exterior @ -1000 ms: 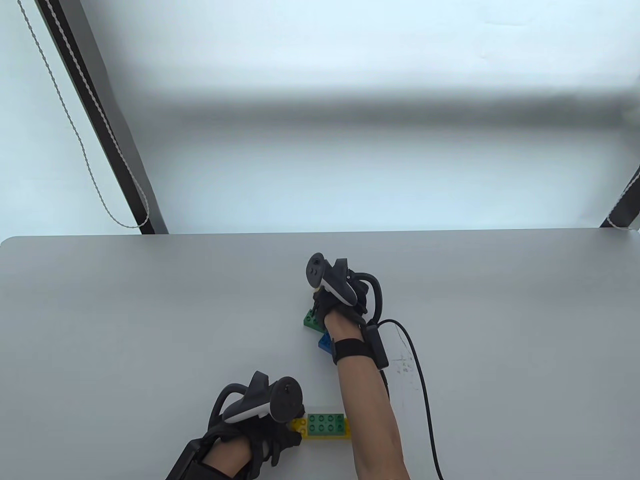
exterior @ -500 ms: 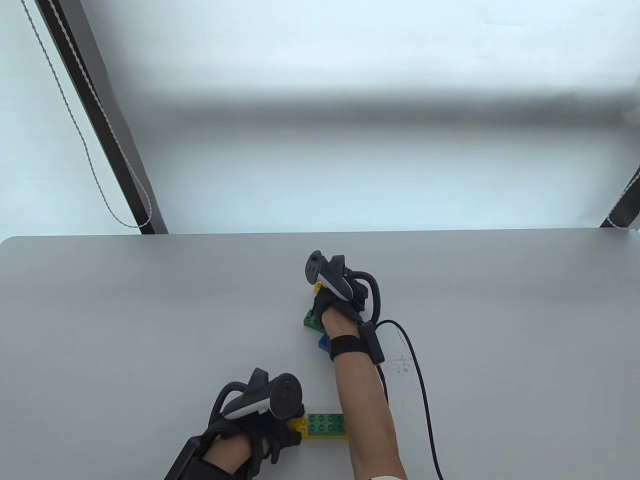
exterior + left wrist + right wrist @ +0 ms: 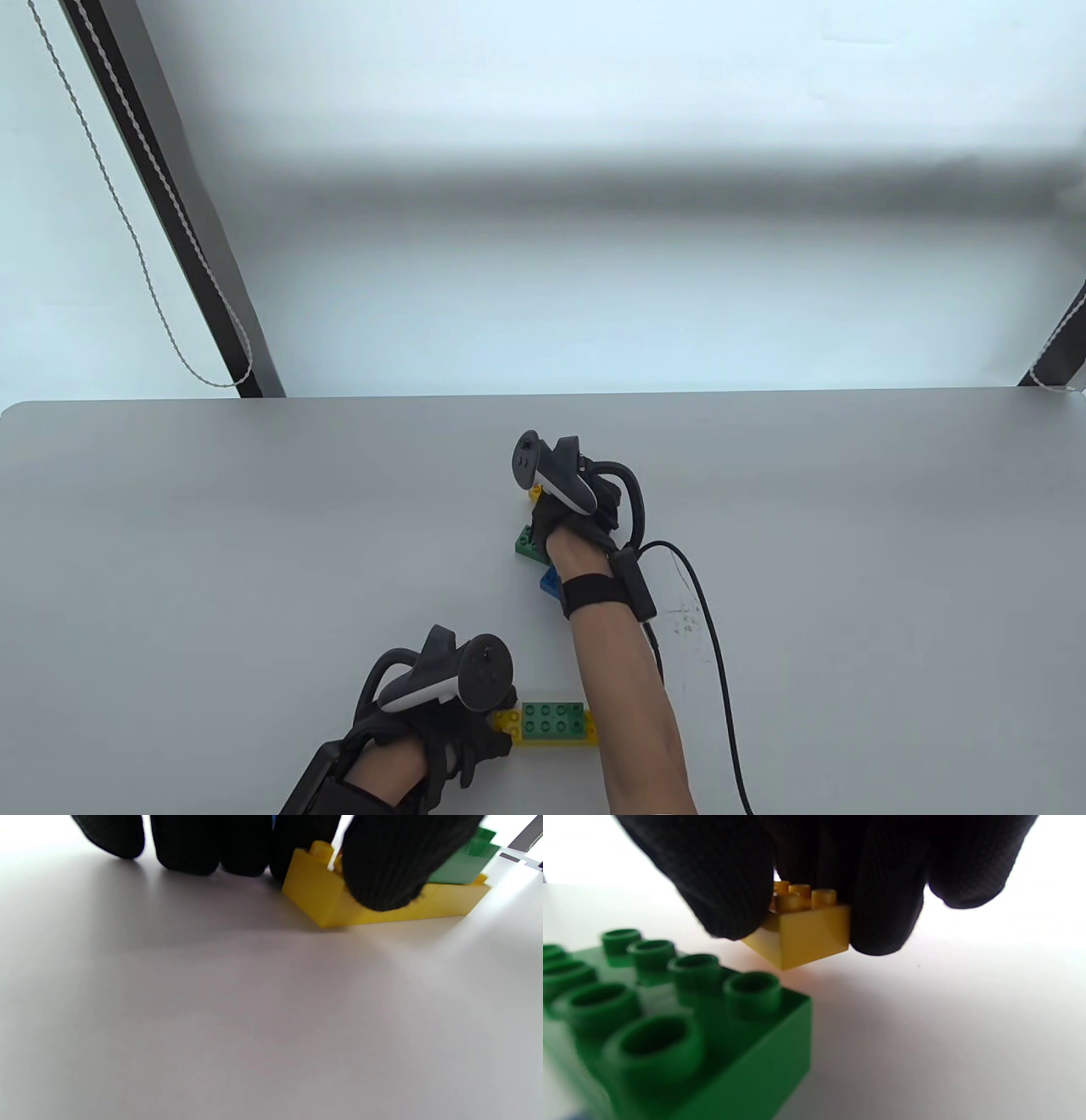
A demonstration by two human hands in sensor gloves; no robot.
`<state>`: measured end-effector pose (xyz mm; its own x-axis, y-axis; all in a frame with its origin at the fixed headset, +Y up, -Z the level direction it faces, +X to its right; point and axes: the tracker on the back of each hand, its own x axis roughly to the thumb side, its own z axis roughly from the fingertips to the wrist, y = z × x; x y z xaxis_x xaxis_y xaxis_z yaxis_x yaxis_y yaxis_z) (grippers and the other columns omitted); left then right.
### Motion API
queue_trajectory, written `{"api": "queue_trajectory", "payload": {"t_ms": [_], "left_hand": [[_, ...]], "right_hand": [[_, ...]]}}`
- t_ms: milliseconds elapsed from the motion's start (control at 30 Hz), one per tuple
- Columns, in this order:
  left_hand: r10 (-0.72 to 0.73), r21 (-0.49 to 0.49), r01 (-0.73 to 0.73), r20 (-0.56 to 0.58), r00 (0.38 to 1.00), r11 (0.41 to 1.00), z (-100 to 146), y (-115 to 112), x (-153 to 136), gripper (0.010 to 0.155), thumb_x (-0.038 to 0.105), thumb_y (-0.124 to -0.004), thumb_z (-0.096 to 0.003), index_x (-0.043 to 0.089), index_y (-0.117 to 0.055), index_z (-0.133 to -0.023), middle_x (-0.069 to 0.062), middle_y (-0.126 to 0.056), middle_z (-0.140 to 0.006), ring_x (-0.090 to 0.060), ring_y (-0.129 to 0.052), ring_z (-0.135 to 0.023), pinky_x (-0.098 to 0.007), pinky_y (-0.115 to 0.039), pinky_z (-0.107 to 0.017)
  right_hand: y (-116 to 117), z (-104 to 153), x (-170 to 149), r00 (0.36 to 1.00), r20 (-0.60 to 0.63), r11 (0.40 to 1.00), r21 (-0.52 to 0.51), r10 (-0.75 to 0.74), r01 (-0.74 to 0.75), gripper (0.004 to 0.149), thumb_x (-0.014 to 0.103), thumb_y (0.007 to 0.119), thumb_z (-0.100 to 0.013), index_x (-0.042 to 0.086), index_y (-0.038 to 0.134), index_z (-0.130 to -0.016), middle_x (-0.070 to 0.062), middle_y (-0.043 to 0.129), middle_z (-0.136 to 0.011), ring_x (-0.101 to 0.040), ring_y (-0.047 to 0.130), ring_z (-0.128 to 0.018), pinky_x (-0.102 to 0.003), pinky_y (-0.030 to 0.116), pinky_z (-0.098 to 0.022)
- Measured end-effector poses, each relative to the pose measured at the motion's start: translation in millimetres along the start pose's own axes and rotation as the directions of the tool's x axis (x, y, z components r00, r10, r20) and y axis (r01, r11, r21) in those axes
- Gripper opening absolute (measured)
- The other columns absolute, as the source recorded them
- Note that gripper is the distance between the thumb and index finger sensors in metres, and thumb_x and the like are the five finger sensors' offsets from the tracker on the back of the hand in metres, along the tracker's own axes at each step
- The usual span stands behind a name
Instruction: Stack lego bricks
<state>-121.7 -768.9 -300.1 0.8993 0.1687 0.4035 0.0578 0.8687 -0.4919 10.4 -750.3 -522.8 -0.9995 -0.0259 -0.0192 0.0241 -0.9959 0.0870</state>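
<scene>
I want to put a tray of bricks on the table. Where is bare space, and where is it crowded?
Bare: the table's whole left part, left of both hands, and the right part beyond the cable. Crowded: the middle, where the right hand pinches a small yellow brick by loose green and blue bricks, and the left hand holds the stack.

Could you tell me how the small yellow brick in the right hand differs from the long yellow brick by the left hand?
The small yellow brick is short, tilted, bare-topped and pinched by the right hand. The long yellow brick lies flat on the table, carries a green brick, and the left hand holds its end. Both are yellow.
</scene>
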Motion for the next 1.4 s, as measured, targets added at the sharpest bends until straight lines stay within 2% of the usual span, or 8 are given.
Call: {"api": "queue_trajectory", "payload": {"t_ms": [333, 500, 767, 967, 1400], "left_hand": [[-0.006, 0.019, 0.006, 0.006, 1.000, 1.000, 0.3, -1.0, -0.5, 0.064, 0.054, -0.083, -0.0369, 0.031, -0.065, -0.094, -0.004, -0.062, -0.103, -0.030, -0.065, -0.090, -0.060, -0.058, -0.070], [-0.014, 0.038, 0.013, 0.009, 1.000, 0.999, 1.9, -2.9, -0.6, 0.064, 0.055, -0.082, -0.0370, 0.031, -0.065, -0.094, -0.003, -0.063, -0.103, -0.030, -0.065, -0.090, -0.060, -0.058, -0.069], [-0.021, 0.050, 0.021, 0.005, 1.000, 0.999, 3.4, -4.7, -0.1, 0.064, 0.055, -0.081, -0.0373, 0.031, -0.064, -0.094, -0.003, -0.062, -0.103, -0.030, -0.065, -0.090, -0.060, -0.058, -0.069], [-0.020, 0.055, 0.020, -0.001, 1.000, 0.998, 4.4, -5.7, 0.2, 0.064, 0.055, -0.081, -0.0375, 0.031, -0.064, -0.094, -0.003, -0.062, -0.103, -0.030, -0.064, -0.090, -0.060, -0.058, -0.069], [-0.020, 0.060, 0.020, -0.005, 1.000, 0.998, 5.5, -7.3, 0.4, 0.064, 0.055, -0.080, -0.0377, 0.032, -0.064, -0.094, -0.003, -0.062, -0.103, -0.029, -0.064, -0.091, -0.060, -0.058, -0.069]], "right_hand": [[-29.5, 33.8, -21.6, 0.985, 0.120, 0.991, -0.012, -0.127, 0.130, 0.066, 0.035, 0.095, -0.030, 0.013, 0.073, -0.088, -0.012, 0.092, -0.081, -0.032, 0.103, -0.060, -0.055, 0.082, -0.051], [-42.8, 64.8, -41.0, 0.957, 0.203, 0.976, -0.030, -0.206, 0.216, 0.066, 0.035, 0.095, -0.030, 0.012, 0.073, -0.088, -0.012, 0.092, -0.081, -0.033, 0.103, -0.060, -0.056, 0.082, -0.051], [-56.6, 125.6, -72.2, 0.938, 0.320, 0.978, -0.107, -0.136, 0.179, 0.066, 0.035, 0.095, -0.030, 0.013, 0.073, -0.089, -0.012, 0.092, -0.082, -0.033, 0.102, -0.061, -0.056, 0.081, -0.051], [-57.2, 167.8, -91.2, 0.914, 0.383, 0.972, -0.129, -0.135, 0.197, 0.066, 0.034, 0.095, -0.030, 0.013, 0.073, -0.089, -0.012, 0.091, -0.082, -0.034, 0.102, -0.062, -0.057, 0.080, -0.052], [-40.4, 223.7, -120.2, 0.892, 0.437, 0.977, -0.109, -0.118, 0.183, 0.065, 0.032, 0.095, -0.030, 0.013, 0.073, -0.089, -0.012, 0.090, -0.083, -0.035, 0.101, -0.063, -0.058, 0.079, -0.052]]}}
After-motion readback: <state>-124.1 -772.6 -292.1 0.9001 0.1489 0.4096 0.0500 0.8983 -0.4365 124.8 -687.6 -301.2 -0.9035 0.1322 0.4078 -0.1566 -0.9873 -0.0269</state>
